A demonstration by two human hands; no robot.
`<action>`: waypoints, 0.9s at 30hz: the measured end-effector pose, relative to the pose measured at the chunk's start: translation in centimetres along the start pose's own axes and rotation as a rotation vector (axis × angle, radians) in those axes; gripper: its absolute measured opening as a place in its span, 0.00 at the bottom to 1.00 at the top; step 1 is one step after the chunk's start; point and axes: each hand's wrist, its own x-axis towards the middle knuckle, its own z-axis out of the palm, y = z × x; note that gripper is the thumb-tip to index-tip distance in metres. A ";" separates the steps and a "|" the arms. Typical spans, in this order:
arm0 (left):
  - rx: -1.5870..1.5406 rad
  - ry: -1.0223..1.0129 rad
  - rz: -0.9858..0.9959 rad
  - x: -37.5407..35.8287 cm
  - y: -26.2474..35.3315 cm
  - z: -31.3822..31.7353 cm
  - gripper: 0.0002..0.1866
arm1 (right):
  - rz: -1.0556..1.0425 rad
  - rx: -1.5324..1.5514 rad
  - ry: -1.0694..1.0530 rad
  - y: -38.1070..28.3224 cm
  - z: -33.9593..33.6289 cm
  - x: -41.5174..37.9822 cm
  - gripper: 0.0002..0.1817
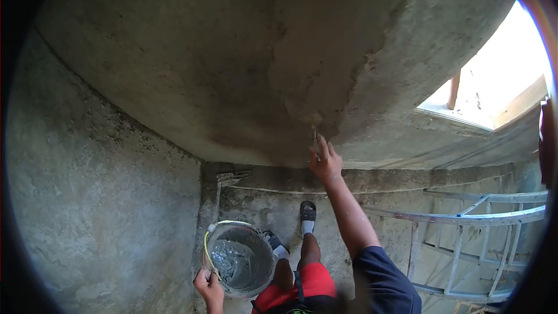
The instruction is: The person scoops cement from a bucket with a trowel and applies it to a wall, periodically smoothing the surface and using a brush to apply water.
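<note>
My right hand [326,161] is raised to the wall [232,81], its fingers closed around the handle of a small trowel [315,132]. The trowel's blade is against or very close to the wall, at the lower end of a damp, darker patch of plaster [314,52]; the blade is hard to make out. Low on the left, my left hand [210,289] grips the near left edge of a bucket [268,261], by its rim or yellow handle [206,247]. Wet grey mortar [232,259] lies inside the bucket.
A metal ladder [453,218] lies or leans at the right. Above it is a bright window opening [494,70]. A second wall [99,186] stands close on the left. A ledge [383,181] runs along the wall's foot. A tool-like piece [233,177] rests in the corner.
</note>
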 end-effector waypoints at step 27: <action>-0.030 0.016 -0.052 -1.9 -2.7 0.1 0.19 | 0.001 -0.179 -0.450 0.0 1.1 -4.4 0.27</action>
